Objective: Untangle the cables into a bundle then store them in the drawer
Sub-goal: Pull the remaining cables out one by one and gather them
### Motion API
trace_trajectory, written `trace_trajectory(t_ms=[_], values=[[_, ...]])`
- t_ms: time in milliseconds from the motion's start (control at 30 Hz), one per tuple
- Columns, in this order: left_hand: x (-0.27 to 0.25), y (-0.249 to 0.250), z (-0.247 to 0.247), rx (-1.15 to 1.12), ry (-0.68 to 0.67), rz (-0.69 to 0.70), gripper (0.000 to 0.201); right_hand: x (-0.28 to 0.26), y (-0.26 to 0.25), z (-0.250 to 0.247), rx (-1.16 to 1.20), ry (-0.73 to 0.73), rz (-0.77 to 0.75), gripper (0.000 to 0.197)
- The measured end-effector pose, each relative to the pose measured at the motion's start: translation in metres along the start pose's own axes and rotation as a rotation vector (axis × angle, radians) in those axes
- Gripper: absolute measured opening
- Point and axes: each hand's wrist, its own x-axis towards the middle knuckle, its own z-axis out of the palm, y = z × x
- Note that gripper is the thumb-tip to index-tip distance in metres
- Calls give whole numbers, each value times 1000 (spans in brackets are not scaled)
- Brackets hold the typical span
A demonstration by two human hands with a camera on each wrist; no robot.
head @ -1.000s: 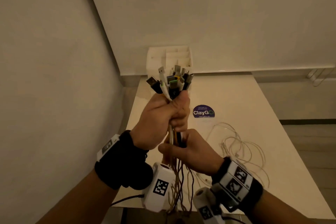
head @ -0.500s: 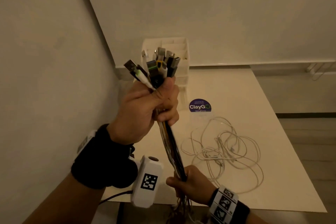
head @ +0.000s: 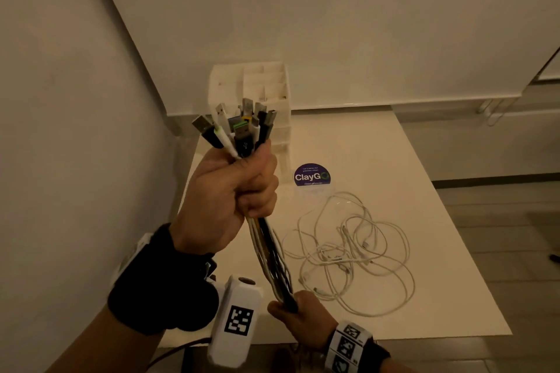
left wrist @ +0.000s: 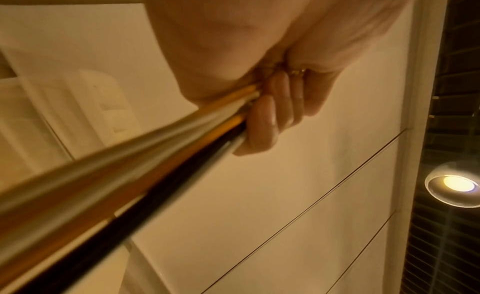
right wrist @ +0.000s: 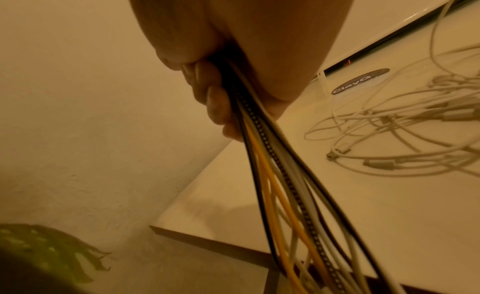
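My left hand (head: pixel 233 191) grips a cable bundle (head: pixel 269 254) of black, white and yellow leads just under their USB plugs (head: pixel 239 127), which fan out above the fist. The bundle runs down and right to my right hand (head: pixel 298 316), which holds it lower down near the table's front edge. In the left wrist view my left hand's fingers (left wrist: pixel 270 113) curl round the cable bundle (left wrist: pixel 145 165). The right wrist view shows the same cable bundle (right wrist: pixel 280 175) passing out of my right hand (right wrist: pixel 215 101). A white drawer organiser (head: pixel 257 91) stands at the table's back.
A loose tangle of white cables (head: pixel 351 251) lies on the white table (head: pixel 424 221), right of the bundle. A round ClayGo sticker (head: pixel 312 175) is stuck behind the tangle. Walls close the left and back sides. The table's front edge (head: pixel 394 339) runs just beyond my right wrist.
My left hand rose with the plug ends while my right hand slid down the bundle toward the table's front edge, drawing the leads straight between them.
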Motion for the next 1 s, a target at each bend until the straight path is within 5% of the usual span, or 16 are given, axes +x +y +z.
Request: trace_trajectory(t_ms=[67, 200, 333, 500, 667, 1000], values=[[2, 0, 0, -104, -87, -8, 18, -4, -1, -11, 8, 24, 16, 47], [7, -1, 0, -243, -148, -73, 31, -31, -2, -43, -47, -7, -126, 26], [12, -6, 6, -163, -95, -46, 35, -65, 12, -98, -130, -39, -117, 78], [15, -16, 11, -101, -72, -35, 26, -74, 41, -193, -458, 41, 18, 18], [20, -26, 15, -50, -53, -15, 23, -12, 79, -257, -628, 336, 187, 23], [26, -37, 19, 2, 46, 9, 25, 64, 101, -239, -1094, 45, 82, 29]])
